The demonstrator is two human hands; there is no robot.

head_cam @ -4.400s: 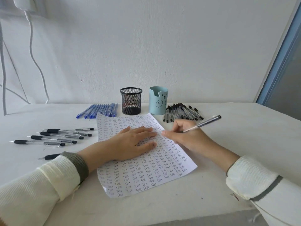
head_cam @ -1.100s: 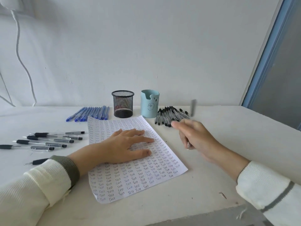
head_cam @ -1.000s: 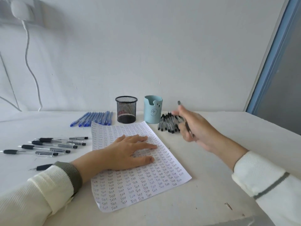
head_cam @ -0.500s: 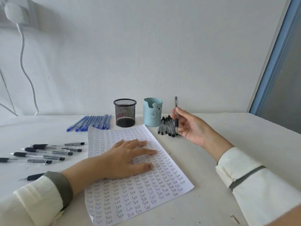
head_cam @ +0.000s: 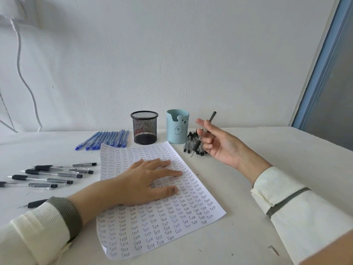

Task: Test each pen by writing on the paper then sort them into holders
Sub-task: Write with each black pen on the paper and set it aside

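Fingers (head_cam: 205, 137) of the right hand (head_cam: 221, 144) are pinched loosely around a black pen (head_cam: 202, 135), held tip-down above the black pen pile (head_cam: 191, 143), apparently for dropping into a holder (head_cam: 177, 129), while the paper (head_cam: 152, 226) is pinned flat by the spread left hand (head_cam: 147, 178).

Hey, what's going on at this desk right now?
A person is testing pens. The left hand lies flat on a paper filled with rows of the word "Test". The right hand holds a black pen in the air, tip down, beside the blue holder. The mesh holder looks empty; more pens lie in groups on the table.
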